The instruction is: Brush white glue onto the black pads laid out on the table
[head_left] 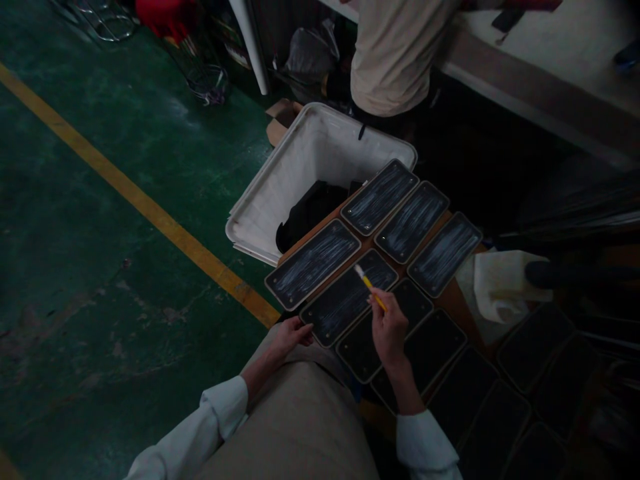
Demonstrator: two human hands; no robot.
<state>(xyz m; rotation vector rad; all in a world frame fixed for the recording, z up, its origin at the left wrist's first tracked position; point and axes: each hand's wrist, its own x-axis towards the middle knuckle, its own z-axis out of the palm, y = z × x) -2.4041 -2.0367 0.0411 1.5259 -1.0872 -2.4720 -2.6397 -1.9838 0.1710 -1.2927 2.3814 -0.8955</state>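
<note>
My right hand is closed on a small yellow-handled brush, its pale tip over a dark rectangular panel streaked with white. My left hand rests at the near left edge of the brown board that carries the panels, fingers curled on its edge. Several streaked panels lie in two rows on the board, such as one at the left and one at the far end. Unstreaked dark panels lie nearer to me and to the right.
A white plastic bin with dark contents stands just beyond the board. Another person in a beige shirt stands behind it at a light bench. A yellow line crosses the green floor. A pale cloth lies at right.
</note>
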